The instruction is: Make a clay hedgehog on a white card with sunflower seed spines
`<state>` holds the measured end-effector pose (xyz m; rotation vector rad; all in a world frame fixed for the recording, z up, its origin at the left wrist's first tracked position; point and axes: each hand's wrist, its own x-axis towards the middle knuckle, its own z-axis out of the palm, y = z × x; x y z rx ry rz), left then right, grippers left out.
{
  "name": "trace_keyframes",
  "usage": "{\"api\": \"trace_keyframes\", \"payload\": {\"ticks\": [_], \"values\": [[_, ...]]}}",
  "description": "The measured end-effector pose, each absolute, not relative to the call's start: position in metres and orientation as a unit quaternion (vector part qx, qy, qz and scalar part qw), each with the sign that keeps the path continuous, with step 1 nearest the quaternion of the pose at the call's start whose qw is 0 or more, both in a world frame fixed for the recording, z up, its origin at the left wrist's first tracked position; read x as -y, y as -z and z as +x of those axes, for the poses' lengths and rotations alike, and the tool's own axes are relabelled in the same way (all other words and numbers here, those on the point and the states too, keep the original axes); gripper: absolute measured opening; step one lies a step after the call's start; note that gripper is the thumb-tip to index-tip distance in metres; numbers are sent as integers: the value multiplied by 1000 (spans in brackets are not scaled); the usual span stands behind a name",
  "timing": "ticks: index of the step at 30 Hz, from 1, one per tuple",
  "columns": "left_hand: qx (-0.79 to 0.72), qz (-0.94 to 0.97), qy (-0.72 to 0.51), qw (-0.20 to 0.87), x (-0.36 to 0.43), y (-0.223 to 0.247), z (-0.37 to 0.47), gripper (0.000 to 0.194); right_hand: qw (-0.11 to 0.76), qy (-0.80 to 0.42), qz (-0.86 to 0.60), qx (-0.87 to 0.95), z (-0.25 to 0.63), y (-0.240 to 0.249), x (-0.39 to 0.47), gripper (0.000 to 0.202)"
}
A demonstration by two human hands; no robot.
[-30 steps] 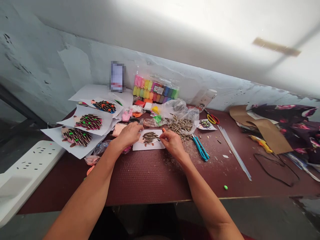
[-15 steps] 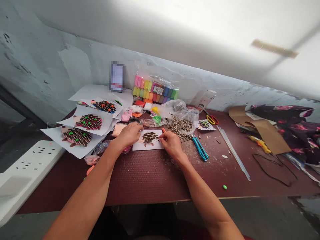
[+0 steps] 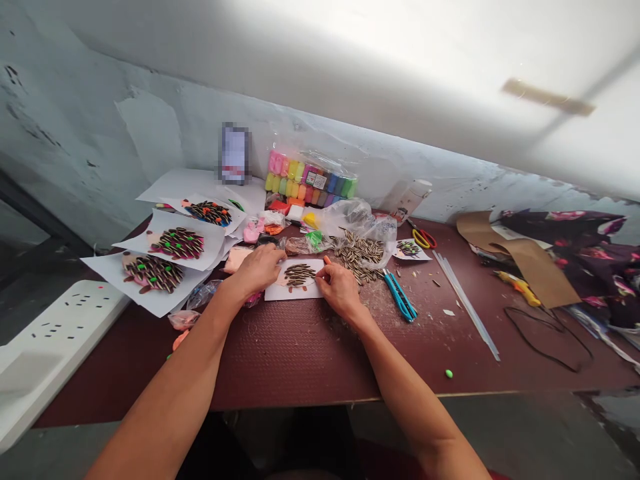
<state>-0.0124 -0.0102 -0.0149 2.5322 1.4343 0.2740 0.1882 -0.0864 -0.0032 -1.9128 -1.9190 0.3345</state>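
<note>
A small white card (image 3: 273, 292) lies on the table with a hedgehog figure on it. Striped sunflower seeds (image 3: 300, 275) stick out as its spines, over a pale clay body with little brown feet. My left hand (image 3: 261, 270) rests at the card's upper left side, fingers bent loosely and thumb apart from them. At the right end of the spines, my right hand (image 3: 340, 287) pinches thumb and forefinger together. Whatever is between those fingertips is too small to make out. Close behind the right hand spreads a heap of loose sunflower seeds (image 3: 361, 253), partly inside a clear plastic bag (image 3: 383, 233).
Finished-looking hedgehog cards (image 3: 177, 243) overlap at the left, near a white power strip (image 3: 65, 327). Coloured clay packs (image 3: 313, 180) lean on the wall beside a phone (image 3: 235, 155). Rightward lie a blue cutter (image 3: 400, 297), scissors (image 3: 424, 238), glue sticks (image 3: 467, 307) and a yellow glue gun (image 3: 523, 288).
My right hand has shifted slightly left, its pinched fingertips now close against the right end of the seed spines. My left hand and the card look almost unmoved.
</note>
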Motion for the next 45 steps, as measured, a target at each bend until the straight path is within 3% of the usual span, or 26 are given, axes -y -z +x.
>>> {"api": "trace_keyframes", "payload": {"ticks": [11, 18, 25, 45], "values": [[-485, 862, -99, 110, 9, 19, -14, 36, 178, -106, -684, 699, 189, -5, 86, 16], [-482, 862, -101, 118, 11, 16, -13, 36, 212, -35, -734, 644, 220, -8, 78, 19], [-487, 860, -101, 113, 10, 16, -13, 35, 122, -18, -788, 603, 243, -8, 74, 23], [-489, 862, -77, 108, 12, 11, -11, 34, 78, 38, -763, 640, 235, 11, 51, 23]]}}
